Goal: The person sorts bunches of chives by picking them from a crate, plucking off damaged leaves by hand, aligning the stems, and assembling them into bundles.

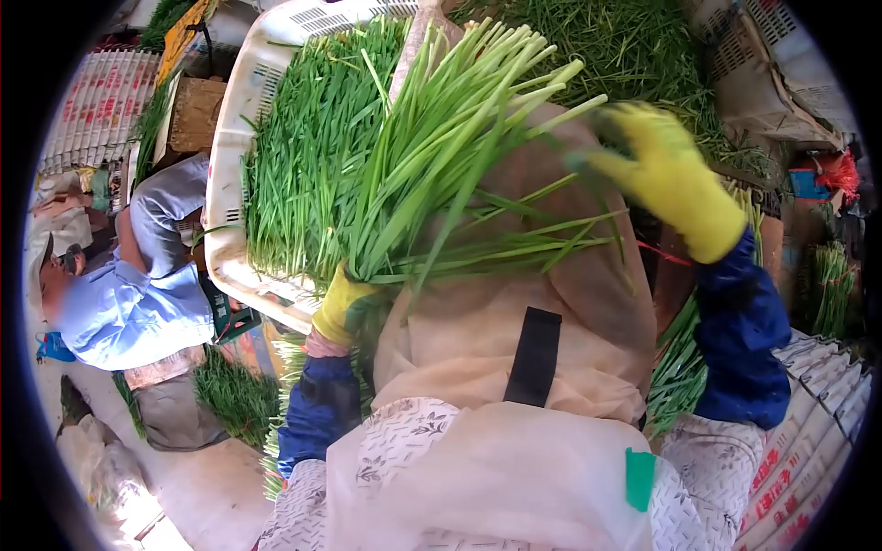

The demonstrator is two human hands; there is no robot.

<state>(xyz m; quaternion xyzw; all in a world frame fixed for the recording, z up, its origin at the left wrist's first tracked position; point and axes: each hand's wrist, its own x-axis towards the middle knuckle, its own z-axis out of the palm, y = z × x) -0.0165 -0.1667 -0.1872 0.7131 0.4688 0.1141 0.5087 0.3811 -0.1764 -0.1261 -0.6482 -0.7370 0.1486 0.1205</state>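
Note:
My left hand (342, 308), in a yellow glove, is closed around the lower end of a loose bunch of garlic chives (450, 138). The bunch fans up and to the right over my lap, its pale stalk ends at the top. Some blades (542, 243) stick out sideways across the brown apron (514, 340). Right of the bunch is my right hand (666, 174), also yellow-gloved and blurred by motion. Its thumb and fingers look apart, close to the stalk ends, with nothing visible held between them.
A white plastic crate (230, 174) packed with upright chives (308, 138) stands at the front left. More loose greens (616, 55) lie beyond my knees. A person in a blue shirt (138, 308) sits at the left. Another crate (772, 64) is at the upper right.

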